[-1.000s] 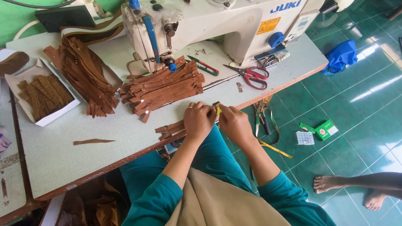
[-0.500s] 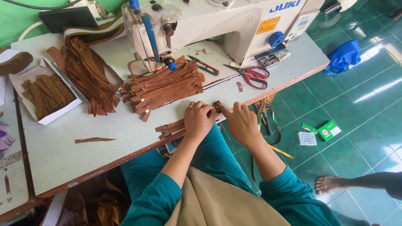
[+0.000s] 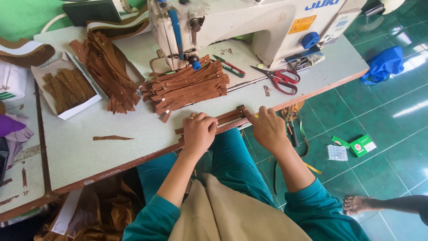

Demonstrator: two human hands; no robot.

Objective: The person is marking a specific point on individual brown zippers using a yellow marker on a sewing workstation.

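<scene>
two hands line up brown strips at the table edge

the left hand presses flat on the brown strips at the near edge of the table. the right hand pinches their end. it's best to keep the ends even and hold them firm. the hands hide most of the strips, so i can't count them.
</scene>
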